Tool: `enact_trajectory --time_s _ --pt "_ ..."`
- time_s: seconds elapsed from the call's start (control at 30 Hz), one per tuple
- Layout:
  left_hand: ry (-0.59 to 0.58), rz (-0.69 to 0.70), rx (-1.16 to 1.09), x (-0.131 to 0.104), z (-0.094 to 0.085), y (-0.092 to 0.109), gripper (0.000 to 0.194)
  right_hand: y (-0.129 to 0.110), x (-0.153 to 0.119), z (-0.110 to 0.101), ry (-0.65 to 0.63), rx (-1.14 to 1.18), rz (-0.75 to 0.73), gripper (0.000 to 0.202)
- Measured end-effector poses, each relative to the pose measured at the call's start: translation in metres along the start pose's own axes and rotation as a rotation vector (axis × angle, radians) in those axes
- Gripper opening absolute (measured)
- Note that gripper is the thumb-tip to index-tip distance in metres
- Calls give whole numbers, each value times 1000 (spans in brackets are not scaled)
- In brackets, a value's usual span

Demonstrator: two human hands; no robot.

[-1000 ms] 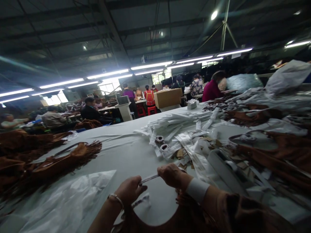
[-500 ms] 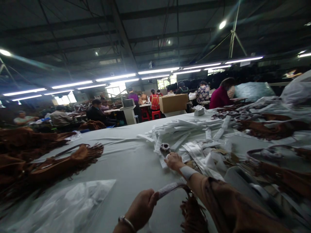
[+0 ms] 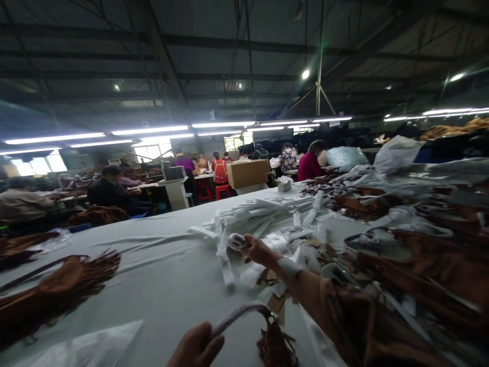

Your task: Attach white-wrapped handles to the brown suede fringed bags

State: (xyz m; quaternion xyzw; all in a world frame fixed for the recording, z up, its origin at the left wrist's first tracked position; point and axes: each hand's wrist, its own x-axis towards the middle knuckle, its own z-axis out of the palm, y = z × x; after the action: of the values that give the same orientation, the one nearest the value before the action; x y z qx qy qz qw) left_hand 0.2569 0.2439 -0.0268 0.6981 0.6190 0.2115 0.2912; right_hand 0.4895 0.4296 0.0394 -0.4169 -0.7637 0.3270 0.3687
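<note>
At the bottom centre, my left hand [image 3: 196, 346] is closed on a strap [image 3: 240, 312] wrapped in pale material. The strap curves to the right and joins a brown fringed bag [image 3: 275, 342] that hangs or lies at the frame's lower edge. Farther forward, my right hand [image 3: 257, 251] pinches a roll of clear tape [image 3: 237, 241], held over the near side of a pile of white strips [image 3: 252, 211]. Crumpled white wrapping and brown paper tags [image 3: 275, 300] lie below my right forearm.
Brown fringed bags lie at the left [image 3: 57, 288] and right [image 3: 405, 255] of the pale table [image 3: 160, 275]. Clear plastic [image 3: 103, 346] lies at the lower left. Beyond the table are a cardboard box [image 3: 248, 173] and several seated people.
The view has turned right. My right hand has lifted the tape roll off the table area by the white strips. My left hand still grips the strap, now lower in view.
</note>
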Motion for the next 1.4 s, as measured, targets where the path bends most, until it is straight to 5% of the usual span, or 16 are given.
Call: enact_trajectory --time_s 0.17,0.27,0.37,0.53,0.67,0.9,1.1,1.4 --pt "91 -10 13 -5 -30 25 51 -46 -86 -20 -282 137 -163 41" --pt "118 5 15 -15 -46 48 48 -57 -133 -5 -474 81 -235 51" --pt "52 59 -28 -30 -51 68 47 -60 -157 29 -426 75 -214 34" --pt "-2 -5 -103 -59 -49 78 41 -66 -168 80 -310 604 -5 31" --pt "75 9 -24 -76 -49 79 26 -65 -181 96 -229 711 82 38" --pt "141 39 -46 -88 -54 85 20 -59 -199 103 -280 552 314 40" --pt "143 60 -44 -90 -56 87 26 -81 -194 102 -257 582 269 40" --pt "205 71 -184 -88 -55 84 20 -76 -202 108 -278 824 319 49"
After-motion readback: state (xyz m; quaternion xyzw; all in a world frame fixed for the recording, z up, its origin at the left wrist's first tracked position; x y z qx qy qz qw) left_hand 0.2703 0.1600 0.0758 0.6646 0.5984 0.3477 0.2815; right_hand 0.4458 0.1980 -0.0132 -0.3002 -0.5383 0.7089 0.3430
